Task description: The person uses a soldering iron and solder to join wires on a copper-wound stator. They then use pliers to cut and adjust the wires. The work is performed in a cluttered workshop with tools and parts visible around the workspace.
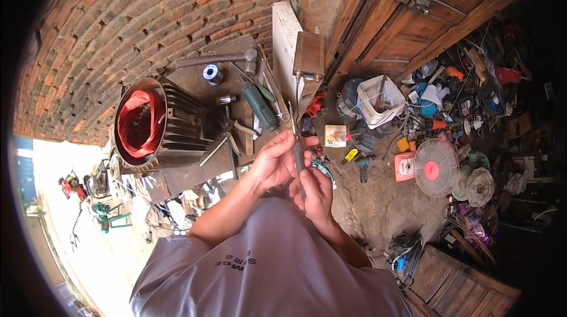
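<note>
I hold a slim tool with a dark handle (299,157) and a thin metal upper part upright in both hands. My left hand (276,160) pinches it near the top of the handle; my right hand (315,193) grips it lower down. Just beyond my fingers on the cluttered bench lie a green cylindrical power tool (257,104), small scissors (282,115) and pliers (244,129). A motor housing (183,128) with red copper windings (140,122) stands at the left, near a wire spool (211,74) and a hammer (250,60).
A brick wall (147,21) curves behind the bench. A metal box (309,54) hangs by a wooden door (407,27). At the right, the floor holds a white bucket (393,104), a fan (434,169), cables (407,258) and assorted parts. Wooden boards (458,290) lie at the lower right.
</note>
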Motion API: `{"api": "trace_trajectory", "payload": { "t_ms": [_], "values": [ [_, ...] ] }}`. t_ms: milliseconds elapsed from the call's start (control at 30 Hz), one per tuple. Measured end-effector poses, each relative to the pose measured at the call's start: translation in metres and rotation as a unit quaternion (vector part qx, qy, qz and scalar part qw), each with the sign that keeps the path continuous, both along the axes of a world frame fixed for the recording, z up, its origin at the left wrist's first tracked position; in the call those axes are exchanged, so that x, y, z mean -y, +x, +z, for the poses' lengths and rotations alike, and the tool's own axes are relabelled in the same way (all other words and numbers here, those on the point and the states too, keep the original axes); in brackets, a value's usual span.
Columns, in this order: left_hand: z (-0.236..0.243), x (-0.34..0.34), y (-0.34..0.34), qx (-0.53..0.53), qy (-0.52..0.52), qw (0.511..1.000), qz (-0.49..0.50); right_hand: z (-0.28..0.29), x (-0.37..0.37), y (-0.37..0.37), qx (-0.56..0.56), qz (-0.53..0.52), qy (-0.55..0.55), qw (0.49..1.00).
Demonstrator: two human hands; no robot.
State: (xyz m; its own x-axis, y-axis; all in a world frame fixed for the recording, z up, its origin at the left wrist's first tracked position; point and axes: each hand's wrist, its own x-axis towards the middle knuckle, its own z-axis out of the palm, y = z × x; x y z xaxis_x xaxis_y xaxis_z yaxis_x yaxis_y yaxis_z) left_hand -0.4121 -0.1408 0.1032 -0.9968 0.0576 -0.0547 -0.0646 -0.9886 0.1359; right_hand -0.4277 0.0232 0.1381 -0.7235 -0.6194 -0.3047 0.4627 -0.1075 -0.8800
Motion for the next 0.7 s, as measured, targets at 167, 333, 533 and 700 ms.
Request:
{"api": "trace_trajectory", "payload": {
  "t_ms": [167, 333, 533, 700],
  "values": [
    [0.018, -0.002, -0.001, 0.026, 0.009, 0.999, -0.018, -0.001, -0.004, 0.0, 0.016, -0.005, -0.019, 1.0],
    [0.005, -0.005, 0.001, 0.0, -0.029, 0.999, 0.03, 0.0, -0.003, 0.001, 0.01, 0.005, 0.002, 1.0],
    [0.004, -0.003, 0.005, 0.019, -0.036, 0.999, 0.025, -0.002, -0.01, -0.002, 0.055, 0.036, -0.036, 0.997],
    [0.0, -0.003, 0.005, 0.027, -0.08, 0.996, 0.014, -0.005, -0.015, -0.009, 0.168, 0.052, -0.118, 0.977]
  ]
}}
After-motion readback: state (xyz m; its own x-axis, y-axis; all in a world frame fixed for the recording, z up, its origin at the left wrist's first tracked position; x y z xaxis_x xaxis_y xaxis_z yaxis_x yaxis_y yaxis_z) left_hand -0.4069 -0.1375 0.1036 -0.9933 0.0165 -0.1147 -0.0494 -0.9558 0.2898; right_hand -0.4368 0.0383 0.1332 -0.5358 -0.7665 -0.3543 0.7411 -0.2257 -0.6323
